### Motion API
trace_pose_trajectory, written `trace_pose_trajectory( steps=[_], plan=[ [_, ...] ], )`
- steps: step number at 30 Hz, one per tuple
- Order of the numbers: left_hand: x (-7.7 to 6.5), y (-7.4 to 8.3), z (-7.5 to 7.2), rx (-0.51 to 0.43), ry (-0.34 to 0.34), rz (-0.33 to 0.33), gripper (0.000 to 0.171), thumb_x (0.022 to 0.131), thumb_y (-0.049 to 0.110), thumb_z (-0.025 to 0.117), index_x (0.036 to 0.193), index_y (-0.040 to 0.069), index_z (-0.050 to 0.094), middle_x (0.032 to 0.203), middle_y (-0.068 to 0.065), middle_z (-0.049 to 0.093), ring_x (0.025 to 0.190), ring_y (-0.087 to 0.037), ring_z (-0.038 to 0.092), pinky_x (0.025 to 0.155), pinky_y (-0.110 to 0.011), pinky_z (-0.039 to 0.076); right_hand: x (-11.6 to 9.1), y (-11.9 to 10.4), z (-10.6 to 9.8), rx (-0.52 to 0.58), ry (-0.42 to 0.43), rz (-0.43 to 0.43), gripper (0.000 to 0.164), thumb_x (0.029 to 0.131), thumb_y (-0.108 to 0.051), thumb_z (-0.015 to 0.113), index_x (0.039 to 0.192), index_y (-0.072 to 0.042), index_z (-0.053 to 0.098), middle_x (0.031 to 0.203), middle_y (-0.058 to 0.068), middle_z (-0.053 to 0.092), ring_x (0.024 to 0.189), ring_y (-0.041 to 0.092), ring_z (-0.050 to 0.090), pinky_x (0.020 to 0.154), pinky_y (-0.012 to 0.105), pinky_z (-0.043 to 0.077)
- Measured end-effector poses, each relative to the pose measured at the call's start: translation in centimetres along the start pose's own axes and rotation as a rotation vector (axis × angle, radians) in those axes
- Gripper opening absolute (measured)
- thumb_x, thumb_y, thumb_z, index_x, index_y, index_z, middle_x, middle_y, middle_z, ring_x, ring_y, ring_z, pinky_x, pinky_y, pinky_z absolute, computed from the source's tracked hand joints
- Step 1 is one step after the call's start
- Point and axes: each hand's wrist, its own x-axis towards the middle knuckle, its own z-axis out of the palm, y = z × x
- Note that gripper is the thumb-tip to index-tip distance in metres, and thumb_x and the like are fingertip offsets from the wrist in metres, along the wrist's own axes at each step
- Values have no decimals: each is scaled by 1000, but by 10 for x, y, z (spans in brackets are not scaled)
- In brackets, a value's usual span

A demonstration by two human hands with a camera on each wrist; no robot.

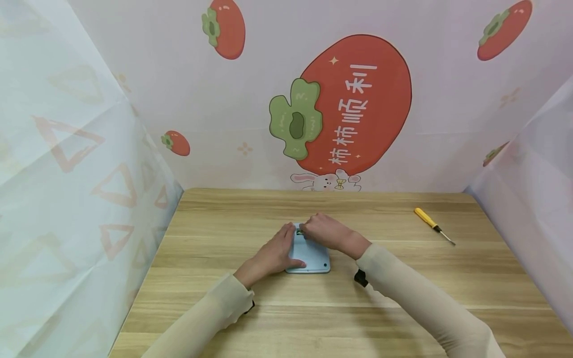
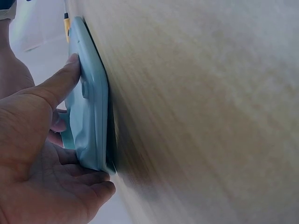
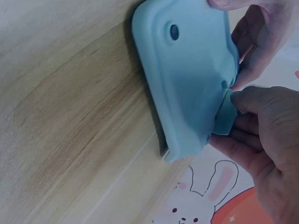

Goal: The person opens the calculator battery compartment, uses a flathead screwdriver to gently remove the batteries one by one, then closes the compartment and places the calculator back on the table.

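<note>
A light blue calculator (image 1: 313,256) with rounded corners lies face down on the wooden table, its back showing small dark round spots. My left hand (image 1: 275,251) holds it from the left side. In the left wrist view, the thumb (image 2: 65,77) presses on the back while the other fingers sit at the edge. At the far end, a small opening (image 1: 299,231) shows in the back. Beside it, my right hand (image 1: 327,231) pinches a small light blue cover (image 3: 226,115) between thumb and fingers; part of that cover is hidden by the fingers.
A screwdriver (image 1: 427,220) with a yellow handle lies at the right rear of the table (image 1: 215,219), its tip toward the front right. Behind the table stands a white backdrop (image 1: 250,99) printed with persimmons and a rabbit. White sheets hang at both sides.
</note>
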Motion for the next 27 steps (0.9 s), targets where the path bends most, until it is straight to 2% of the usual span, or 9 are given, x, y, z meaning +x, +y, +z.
trace_pose_trajectory(
  steps=[10,17,27],
  plan=[
    [-1,0,0,-20,-20,-21,115,88,51,85,166,-5,20,173,-25,22,160,-37,26,126,-50,33,0,-2,-4,112,-31,71,19,101,-10,72,118,-4,80,90,8,80,70,10,69,71,24,62],
    [0,-1,1,-13,-24,-26,115,89,51,84,166,-5,20,173,-24,22,160,-36,25,126,-49,32,3,-2,-8,184,-29,91,17,99,-5,75,115,-3,81,90,7,80,66,8,60,63,21,54],
    [-1,1,-1,-16,-24,-22,114,89,52,84,165,-6,21,173,-25,21,160,-36,24,126,-49,32,4,0,-6,242,-15,92,18,98,-2,74,115,-3,81,93,6,80,67,7,59,67,23,56]
  ],
)
